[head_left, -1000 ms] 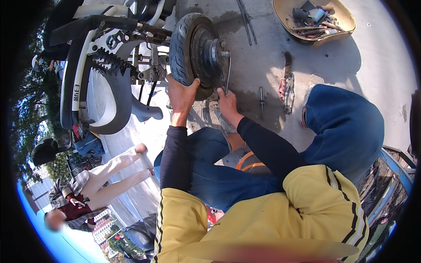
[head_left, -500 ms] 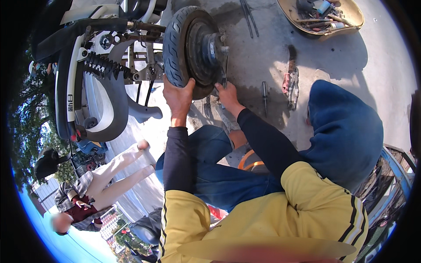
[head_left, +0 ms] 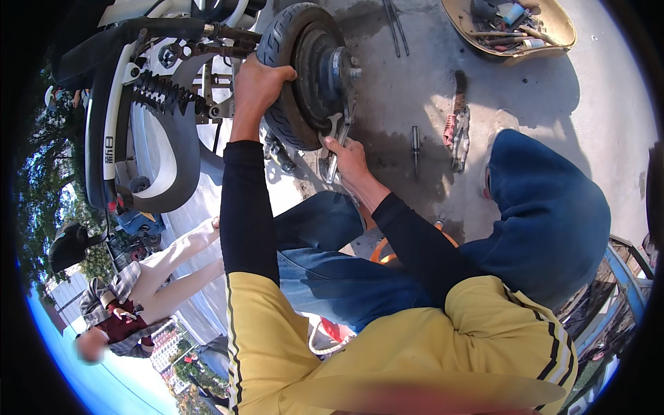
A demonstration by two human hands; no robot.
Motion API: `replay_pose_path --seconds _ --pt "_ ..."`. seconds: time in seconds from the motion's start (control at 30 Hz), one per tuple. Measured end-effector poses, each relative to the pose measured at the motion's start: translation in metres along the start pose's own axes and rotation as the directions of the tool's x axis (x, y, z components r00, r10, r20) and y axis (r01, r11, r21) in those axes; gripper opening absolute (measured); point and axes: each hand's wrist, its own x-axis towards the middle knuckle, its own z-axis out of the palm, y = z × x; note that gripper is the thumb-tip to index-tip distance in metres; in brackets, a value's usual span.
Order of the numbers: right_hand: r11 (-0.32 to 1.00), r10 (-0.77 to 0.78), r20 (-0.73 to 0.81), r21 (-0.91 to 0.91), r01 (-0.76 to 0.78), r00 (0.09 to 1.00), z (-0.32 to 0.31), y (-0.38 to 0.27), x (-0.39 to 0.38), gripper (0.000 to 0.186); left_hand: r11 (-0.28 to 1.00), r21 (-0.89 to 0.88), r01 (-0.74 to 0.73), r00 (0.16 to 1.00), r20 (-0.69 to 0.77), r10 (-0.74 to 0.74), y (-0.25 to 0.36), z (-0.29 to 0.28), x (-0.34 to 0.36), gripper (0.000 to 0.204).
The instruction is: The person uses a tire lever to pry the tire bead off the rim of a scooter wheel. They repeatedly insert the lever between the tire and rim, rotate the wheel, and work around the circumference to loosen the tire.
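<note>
A scooter wheel (head_left: 319, 83) with a black tire (head_left: 285, 43) and a dark metal hub stands before me. My left hand (head_left: 259, 86) grips the tire's near left side, thumb against its sidewall and fingers partly hidden behind the tread. My right hand (head_left: 351, 160) is closed around a silver wrench (head_left: 335, 123), held at the wheel's lower right edge. The wrench's open jaw lies by the rim, below the threaded axle end (head_left: 355, 72). Whether the jaw touches anything, I cannot tell.
A screwdriver (head_left: 415, 149) and red-handled pliers (head_left: 449, 130) lie on the concrete to the right. Beyond them sits a beige bin (head_left: 477, 48) of tools. The scooter's shock absorber (head_left: 166, 93) and frame are at left. A person (head_left: 124, 304) stands at lower left.
My left hand has moved up and left along the tire. My right hand and the wrench have swung lower, away from the axle end.
</note>
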Motion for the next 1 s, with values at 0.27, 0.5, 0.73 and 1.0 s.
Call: replay_pose_path --seconds 0.27,0.5,0.73,1.0 --pt "0.961 -0.077 -0.024 -0.267 0.068 0.997 -0.008 0.001 0.005 0.026 0.994 -0.06 0.091 0.964 -0.244 -0.103 -0.004 0.046 -0.086 0.105" --pt "0.899 -0.07 0.145 -0.419 0.126 0.987 -0.035 0.003 0.005 0.023 0.942 -0.308 -0.134 0.963 -0.265 0.05 -0.046 0.053 -0.083 0.073" --pt "0.986 0.022 0.147 -0.168 0.003 0.989 -0.027 0.004 0.007 0.025 0.937 -0.322 -0.135 0.962 -0.27 0.046 -0.036 0.047 -0.076 0.062" --pt "0.966 -0.033 0.142 -0.249 0.068 0.989 -0.016 0.002 -0.01 0.029 0.964 -0.246 -0.101 0.97 -0.241 0.04 -0.034 0.033 -0.062 0.067"
